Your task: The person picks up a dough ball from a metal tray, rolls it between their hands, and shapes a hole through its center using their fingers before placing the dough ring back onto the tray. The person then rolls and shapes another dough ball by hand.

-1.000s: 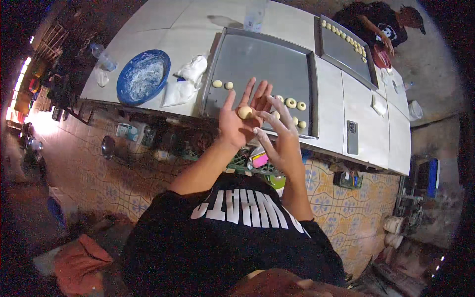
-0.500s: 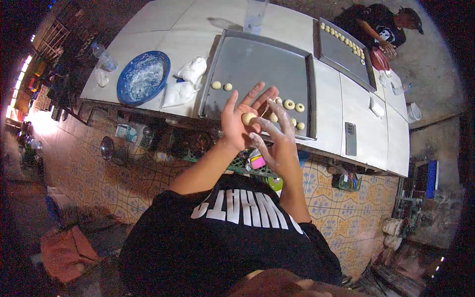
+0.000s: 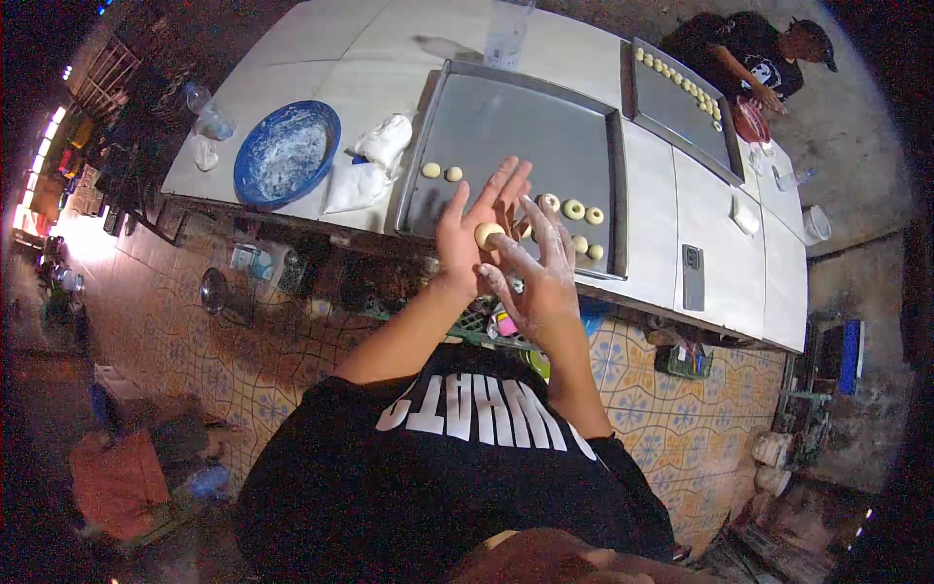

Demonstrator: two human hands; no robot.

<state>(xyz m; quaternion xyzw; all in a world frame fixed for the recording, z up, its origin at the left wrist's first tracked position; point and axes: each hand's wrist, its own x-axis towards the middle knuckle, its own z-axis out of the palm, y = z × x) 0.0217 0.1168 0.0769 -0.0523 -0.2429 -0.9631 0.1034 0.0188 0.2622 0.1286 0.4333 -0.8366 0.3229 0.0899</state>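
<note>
My left hand [image 3: 459, 241] is over the near edge of a large metal baking tray [image 3: 516, 122], palm up with its fingers stretched out. A small pale dough ball [image 3: 485, 235] is held on that palm. My right hand [image 3: 543, 284], dusted with flour, has its fingers apart and one fingertip pressed against the ball. Two dough balls [image 3: 442, 172] lie at the left of the tray. Near its right side sit several more pieces, some of them dough rings [image 3: 573, 209] with a hole in the middle. My hands partly hide this group.
A blue basin [image 3: 334, 146] with white flour stands left of the tray, beside white plastic bags [image 3: 356, 185]. A clear container [image 3: 506, 44] is behind the tray. At the right lie a phone [image 3: 693, 277] and a second tray [image 3: 681, 146], with another person [image 3: 754, 63] beyond.
My right hand has come closer to my left palm, its finger now pressing at the dough ball. The whole view has shifted slightly.
</note>
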